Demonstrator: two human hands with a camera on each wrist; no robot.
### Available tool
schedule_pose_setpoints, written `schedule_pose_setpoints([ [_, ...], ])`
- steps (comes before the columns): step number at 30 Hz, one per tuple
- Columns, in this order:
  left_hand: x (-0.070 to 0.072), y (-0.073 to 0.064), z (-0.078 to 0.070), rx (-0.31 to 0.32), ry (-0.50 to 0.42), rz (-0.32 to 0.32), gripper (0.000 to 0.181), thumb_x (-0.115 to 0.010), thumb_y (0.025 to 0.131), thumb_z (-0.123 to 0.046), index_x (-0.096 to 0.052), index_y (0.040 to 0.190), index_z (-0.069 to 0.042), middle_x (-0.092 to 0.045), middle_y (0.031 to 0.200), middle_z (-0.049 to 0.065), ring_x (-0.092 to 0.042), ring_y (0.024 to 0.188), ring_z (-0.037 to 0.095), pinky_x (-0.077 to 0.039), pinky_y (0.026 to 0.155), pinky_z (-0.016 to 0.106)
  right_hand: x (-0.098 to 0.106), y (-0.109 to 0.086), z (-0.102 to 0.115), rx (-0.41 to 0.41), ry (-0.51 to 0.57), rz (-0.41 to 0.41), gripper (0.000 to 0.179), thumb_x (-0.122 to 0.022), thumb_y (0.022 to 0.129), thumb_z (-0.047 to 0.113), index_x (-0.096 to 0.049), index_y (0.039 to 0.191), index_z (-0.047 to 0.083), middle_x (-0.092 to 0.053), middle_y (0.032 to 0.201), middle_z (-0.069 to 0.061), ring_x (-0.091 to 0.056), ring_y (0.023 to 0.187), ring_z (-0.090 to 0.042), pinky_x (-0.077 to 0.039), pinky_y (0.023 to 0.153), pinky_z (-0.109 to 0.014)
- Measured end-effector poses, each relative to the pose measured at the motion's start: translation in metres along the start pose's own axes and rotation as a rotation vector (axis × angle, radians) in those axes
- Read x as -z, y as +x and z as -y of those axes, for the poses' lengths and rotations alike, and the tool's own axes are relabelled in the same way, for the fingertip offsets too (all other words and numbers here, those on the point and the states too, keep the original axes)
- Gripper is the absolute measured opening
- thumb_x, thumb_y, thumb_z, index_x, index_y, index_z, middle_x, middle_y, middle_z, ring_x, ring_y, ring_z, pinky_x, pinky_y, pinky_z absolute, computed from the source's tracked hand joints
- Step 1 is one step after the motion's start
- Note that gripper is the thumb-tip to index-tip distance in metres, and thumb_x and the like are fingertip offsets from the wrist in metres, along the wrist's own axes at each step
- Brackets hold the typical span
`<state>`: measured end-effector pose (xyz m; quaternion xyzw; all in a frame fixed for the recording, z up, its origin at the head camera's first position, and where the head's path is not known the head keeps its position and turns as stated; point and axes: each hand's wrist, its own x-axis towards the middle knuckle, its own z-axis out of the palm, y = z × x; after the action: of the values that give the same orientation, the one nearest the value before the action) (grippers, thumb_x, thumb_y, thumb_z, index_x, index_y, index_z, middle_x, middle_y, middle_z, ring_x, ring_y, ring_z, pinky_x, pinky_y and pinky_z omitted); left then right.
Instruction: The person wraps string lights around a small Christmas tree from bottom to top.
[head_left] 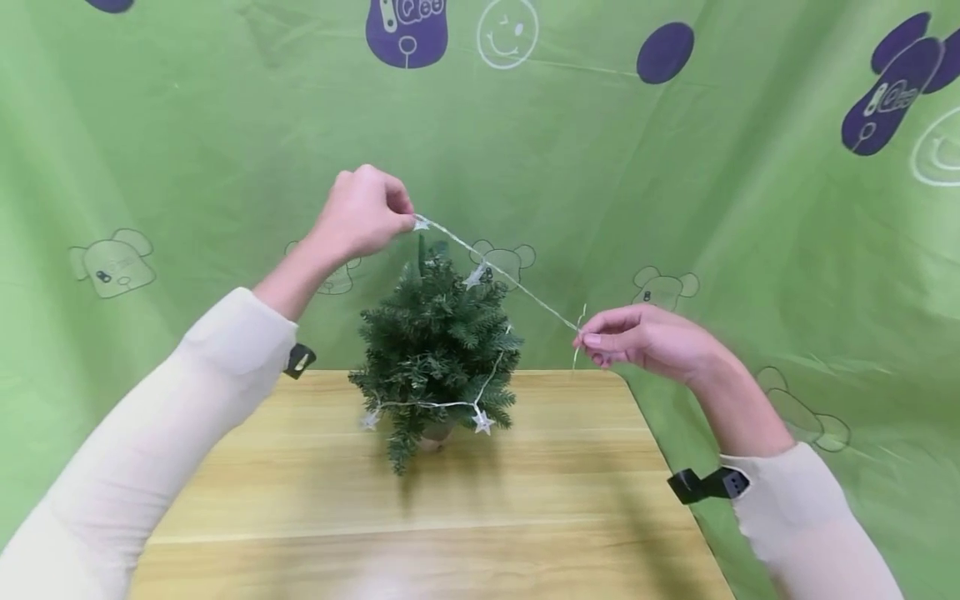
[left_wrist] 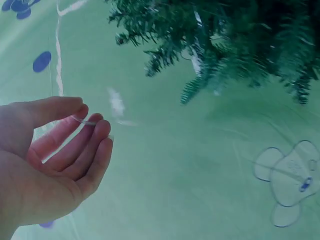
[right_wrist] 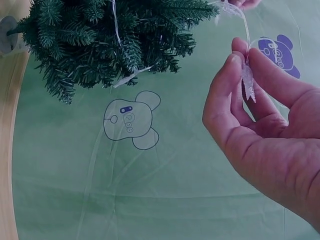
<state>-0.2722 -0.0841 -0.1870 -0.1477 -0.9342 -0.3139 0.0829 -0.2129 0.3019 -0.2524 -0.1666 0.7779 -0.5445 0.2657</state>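
A small green artificial Christmas tree [head_left: 438,333] stands on the table. A white string of star lights [head_left: 525,293] crosses its lower front, with one star [head_left: 483,422] hanging at the low right. My left hand [head_left: 367,212] is up at the treetop and pinches the string beside a star. From there the string slants down to my right hand [head_left: 648,337], which pinches it right of the tree, apart from the branches. Another star [head_left: 474,275] hangs from this stretch. In the right wrist view, a clear star [right_wrist: 247,82] dangles under the right thumb and fingertip.
The wooden table [head_left: 525,525] ends just behind the tree and on its right. A green printed cloth [head_left: 225,125] hangs behind and beside it. Dark straps [head_left: 708,485] show at both sleeve cuffs.
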Motion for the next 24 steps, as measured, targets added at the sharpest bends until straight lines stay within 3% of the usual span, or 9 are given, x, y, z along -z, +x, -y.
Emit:
schedule_pose_setpoints([
  [4, 0.007, -0.009, 0.016, 0.062, -0.036, 0.020, 0.012, -0.070, 0.092, -0.015, -0.076, 0.101, -0.010, -0.076, 0.102, 0.008, -0.063, 0.089, 0.024, -0.050, 0.083, 0.037, -0.004, 0.000, 0.003, 0.007, -0.038, 0.005, 0.020, -0.063, 0.098, 0.011, -0.071, 0.115, 0.002, -0.071, 0.101, -0.005, -0.065, 0.085, -0.014, -0.059, 0.085, -0.031],
  [8, 0.010, -0.019, 0.032, 0.084, -0.035, 0.059, 0.013, -0.070, 0.093, -0.017, -0.075, 0.103, -0.010, -0.076, 0.104, 0.008, -0.063, 0.093, 0.025, -0.049, 0.087, 0.042, -0.010, 0.001, 0.007, 0.021, -0.087, 0.031, 0.022, -0.063, 0.099, 0.014, -0.070, 0.116, 0.002, -0.071, 0.099, -0.006, -0.065, 0.085, -0.017, -0.059, 0.084, -0.032],
  [13, 0.008, -0.035, 0.052, 0.063, -0.003, 0.071, 0.011, -0.071, 0.092, -0.017, -0.075, 0.100, -0.009, -0.078, 0.101, 0.009, -0.067, 0.093, 0.027, -0.053, 0.088, 0.047, -0.018, 0.004, 0.010, 0.021, -0.137, 0.084, 0.023, -0.063, 0.100, 0.016, -0.070, 0.116, 0.003, -0.070, 0.097, -0.006, -0.064, 0.085, -0.017, -0.058, 0.082, -0.033],
  [18, -0.003, -0.047, 0.070, 0.017, 0.014, 0.096, 0.009, -0.071, 0.090, -0.012, -0.075, 0.096, -0.007, -0.077, 0.098, 0.012, -0.070, 0.088, 0.028, -0.057, 0.086, 0.048, -0.024, 0.007, 0.011, 0.019, -0.160, 0.111, 0.023, -0.063, 0.099, 0.017, -0.071, 0.116, 0.004, -0.070, 0.098, -0.006, -0.063, 0.086, -0.018, -0.057, 0.084, -0.037],
  [24, -0.012, -0.059, 0.087, 0.030, 0.018, 0.124, 0.010, -0.072, 0.090, -0.013, -0.075, 0.097, -0.006, -0.077, 0.102, 0.013, -0.071, 0.096, 0.031, -0.054, 0.095, 0.054, -0.031, 0.011, 0.016, 0.062, -0.194, 0.173, 0.020, -0.063, 0.099, 0.014, -0.071, 0.115, 0.004, -0.070, 0.099, -0.005, -0.064, 0.086, -0.018, -0.057, 0.084, -0.039],
])
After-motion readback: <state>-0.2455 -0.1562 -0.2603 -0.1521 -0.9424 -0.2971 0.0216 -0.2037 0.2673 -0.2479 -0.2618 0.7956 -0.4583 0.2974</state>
